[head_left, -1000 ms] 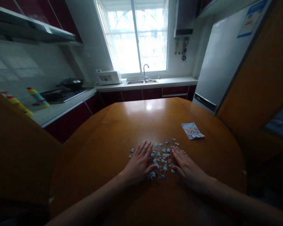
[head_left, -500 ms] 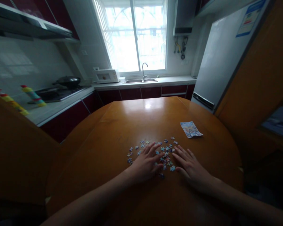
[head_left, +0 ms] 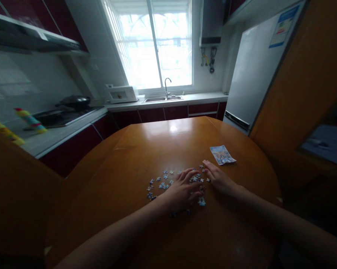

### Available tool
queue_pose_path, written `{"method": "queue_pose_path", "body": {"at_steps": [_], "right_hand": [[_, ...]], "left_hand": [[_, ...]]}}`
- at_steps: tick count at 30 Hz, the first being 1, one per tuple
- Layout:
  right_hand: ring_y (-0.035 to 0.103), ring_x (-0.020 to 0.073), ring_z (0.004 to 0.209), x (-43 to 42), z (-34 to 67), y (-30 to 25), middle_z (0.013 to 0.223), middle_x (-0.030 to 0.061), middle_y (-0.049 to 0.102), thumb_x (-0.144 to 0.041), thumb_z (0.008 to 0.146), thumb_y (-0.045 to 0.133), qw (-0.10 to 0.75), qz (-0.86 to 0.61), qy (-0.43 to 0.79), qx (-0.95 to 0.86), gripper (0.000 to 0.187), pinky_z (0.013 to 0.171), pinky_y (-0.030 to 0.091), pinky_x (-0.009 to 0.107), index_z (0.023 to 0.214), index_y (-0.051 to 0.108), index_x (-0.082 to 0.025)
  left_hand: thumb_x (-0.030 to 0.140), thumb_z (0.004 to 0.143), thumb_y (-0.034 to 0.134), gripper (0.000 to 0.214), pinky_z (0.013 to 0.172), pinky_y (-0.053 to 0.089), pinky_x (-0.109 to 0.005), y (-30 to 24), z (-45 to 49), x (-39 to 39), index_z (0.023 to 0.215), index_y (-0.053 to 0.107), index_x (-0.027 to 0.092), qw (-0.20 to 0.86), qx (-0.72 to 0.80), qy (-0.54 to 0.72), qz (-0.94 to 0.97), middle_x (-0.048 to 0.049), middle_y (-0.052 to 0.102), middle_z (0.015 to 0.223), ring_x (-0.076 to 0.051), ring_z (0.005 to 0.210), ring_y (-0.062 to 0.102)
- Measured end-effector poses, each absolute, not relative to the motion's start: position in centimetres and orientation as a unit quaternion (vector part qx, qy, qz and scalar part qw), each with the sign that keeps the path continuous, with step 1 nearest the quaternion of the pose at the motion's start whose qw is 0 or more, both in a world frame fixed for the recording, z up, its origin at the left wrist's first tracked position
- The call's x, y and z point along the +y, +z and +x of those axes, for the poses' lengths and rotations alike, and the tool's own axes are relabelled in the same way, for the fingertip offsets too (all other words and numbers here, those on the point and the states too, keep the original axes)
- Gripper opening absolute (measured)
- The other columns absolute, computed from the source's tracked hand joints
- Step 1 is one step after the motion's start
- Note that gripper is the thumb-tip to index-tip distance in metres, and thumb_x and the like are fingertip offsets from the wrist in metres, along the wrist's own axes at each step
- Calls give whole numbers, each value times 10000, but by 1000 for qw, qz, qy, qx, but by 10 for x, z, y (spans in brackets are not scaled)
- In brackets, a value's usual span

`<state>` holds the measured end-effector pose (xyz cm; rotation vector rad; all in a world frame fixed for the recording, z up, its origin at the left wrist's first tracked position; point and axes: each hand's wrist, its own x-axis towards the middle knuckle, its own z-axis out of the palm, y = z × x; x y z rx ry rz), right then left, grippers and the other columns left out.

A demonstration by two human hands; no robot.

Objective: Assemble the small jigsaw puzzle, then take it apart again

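Note:
Several small jigsaw pieces (head_left: 160, 183) lie scattered on a round wooden table (head_left: 146, 149). My left hand (head_left: 181, 191) lies flat on the pieces, fingers spread and pointing toward the far right. My right hand (head_left: 218, 179) also rests palm down on the right side of the pile, fingers stretched out. The two hands are close together, and some pieces are hidden beneath them. A small printed picture card (head_left: 222, 155) lies just beyond my right hand.
A kitchen counter with a hob and pan (head_left: 73, 101), a white appliance (head_left: 121, 94) and a sink (head_left: 162, 98) runs behind the table. A fridge (head_left: 249, 86) stands at the right. Colourful bottles (head_left: 30, 120) sit on the left counter.
Both hands have slid forward and closer together over the pieces. More pieces now lie uncovered to the left of my left hand. The view has shifted slightly.

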<state>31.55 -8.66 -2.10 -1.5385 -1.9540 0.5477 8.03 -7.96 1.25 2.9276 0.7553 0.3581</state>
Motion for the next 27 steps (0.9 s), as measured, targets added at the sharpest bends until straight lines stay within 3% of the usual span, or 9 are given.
{"method": "queue_pose_path", "body": {"at_steps": [11, 17, 22, 24, 27], "right_hand": [[256, 269, 1505, -63, 298, -21, 1585, 212, 350, -317, 1013, 284, 227, -569, 166, -773, 586, 1232, 212, 462, 1496, 408, -9], [176, 311, 1522, -86, 272, -19, 1613, 231, 244, -518, 1013, 345, 164, -544, 165, -806, 725, 1237, 172, 503, 1525, 354, -4], [153, 284, 1528, -99, 247, -14, 1625, 218, 196, -587, 1011, 320, 158, -477, 190, -844, 789, 1248, 173, 469, 1553, 293, -14], [147, 280, 1529, -100, 244, -13, 1626, 216, 188, -598, 1014, 302, 162, -465, 199, -847, 800, 1249, 171, 468, 1556, 278, -10], [154, 278, 1527, -99, 244, -11, 1623, 221, 192, -599, 1022, 262, 170, -457, 207, -848, 804, 1249, 173, 463, 1557, 261, 3]], "left_hand": [[463, 985, 542, 426, 1180, 304, -565, 14, 65, -73, 1409, 528, 418, 25, 244, 103, 964, -27, 337, 1573, -332, 1454, 288], [402, 1038, 426, 342, 1177, 344, -498, 24, 21, -44, 1293, 632, 305, 29, 352, 210, 912, -54, 454, 1474, -273, 1390, 373], [427, 1055, 322, 444, 1129, 418, -464, 20, -34, -31, 1184, 678, 194, 65, 453, 253, 852, -94, 590, 1329, -249, 1284, 512], [447, 1055, 298, 498, 1160, 390, -467, 13, -49, -33, 1300, 615, 152, 81, 479, 237, 841, -120, 570, 1396, -254, 1338, 494], [523, 1046, 284, 624, 1219, 296, -473, 0, -58, -39, 1489, 427, 106, 92, 478, 173, 857, -157, 399, 1568, -267, 1482, 331]]}}
